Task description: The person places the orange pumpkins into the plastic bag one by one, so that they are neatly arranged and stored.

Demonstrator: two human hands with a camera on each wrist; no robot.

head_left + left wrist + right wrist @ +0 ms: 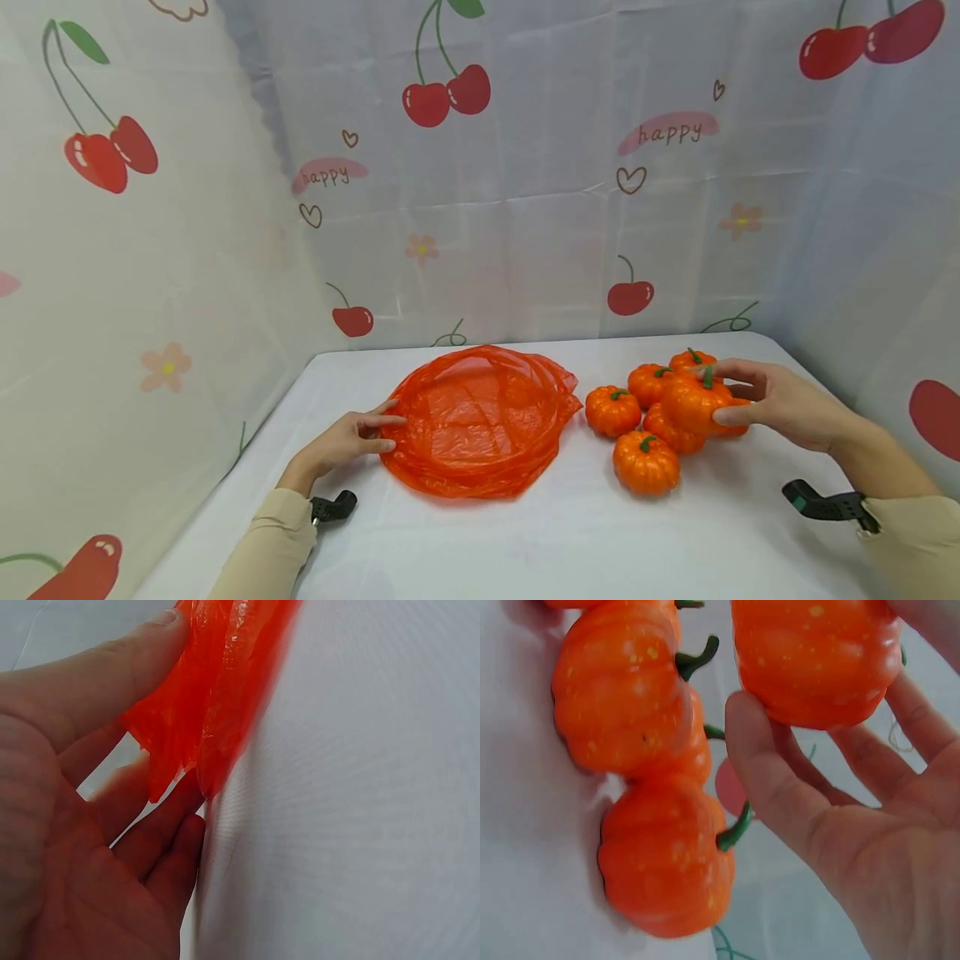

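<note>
A thin red-orange plastic bag lies on the table, its mouth spread wide. My left hand holds the bag's left edge. In the left wrist view, the thumb lies against the crumpled plastic with the fingers behind it. My right hand grips a small orange pumpkin with a green stem, thumb and fingers round its sides. That pumpkin is raised above the others in the right wrist view. Near it lie several more pumpkins, including one in front and one nearest the bag.
Both hands work over a white table. White curtains with printed cherries stand behind it and on both sides. A dark wrist camera sits on the right wrist, another on the left.
</note>
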